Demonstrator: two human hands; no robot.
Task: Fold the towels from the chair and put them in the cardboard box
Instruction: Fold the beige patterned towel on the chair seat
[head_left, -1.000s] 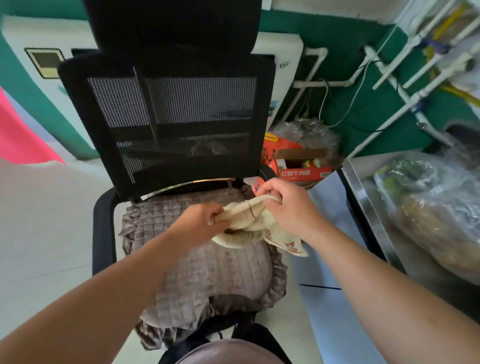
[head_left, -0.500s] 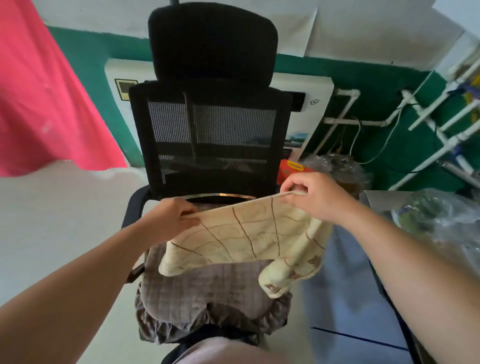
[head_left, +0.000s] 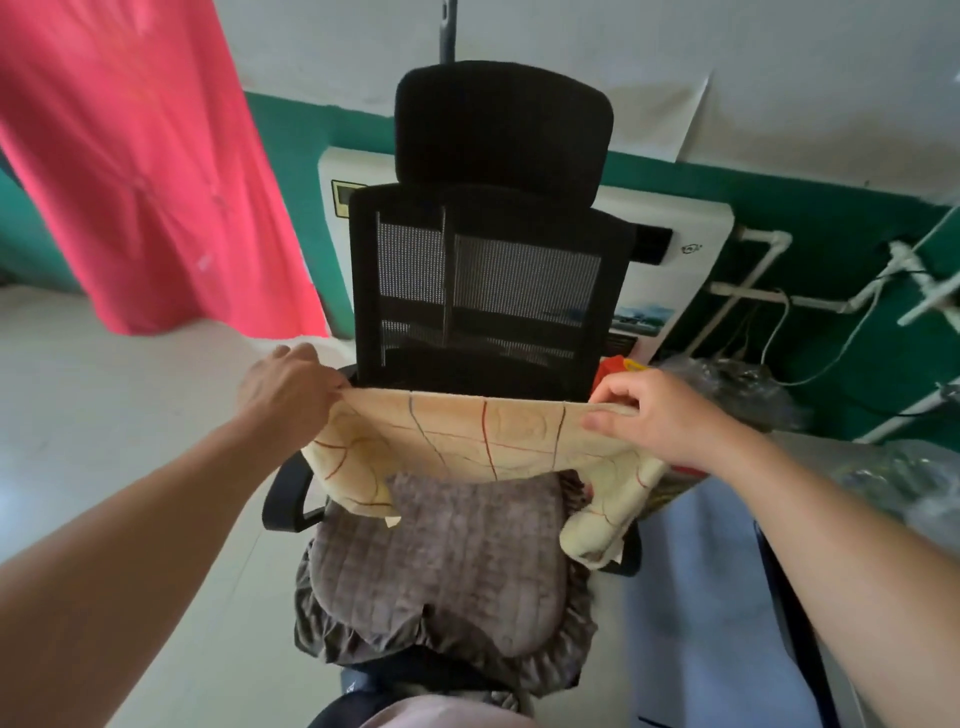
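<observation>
A cream towel (head_left: 467, 439) with thin red and blue lines hangs stretched above the seat of a black mesh office chair (head_left: 488, 291). My left hand (head_left: 285, 384) pinches its upper left corner. My right hand (head_left: 654, 415) pinches its upper right corner. The top edge is taut between them and both lower ends droop, the right one hanging lowest. A grey quilted cushion (head_left: 457, 566) covers the chair seat under the towel. Only a red and yellow corner of a box (head_left: 615, 366) shows behind my right hand.
A pink cloth (head_left: 135, 166) hangs at the upper left. A white appliance (head_left: 670, 270) stands behind the chair against the green wall. White pipes (head_left: 758, 291) and a plastic bag (head_left: 737, 384) are at the right, with a blue surface (head_left: 691, 597) below my right arm.
The towel went from a bunched wad over the seat to spread wide between my hands. Both hands moved apart and up, and my view tilted upward.
</observation>
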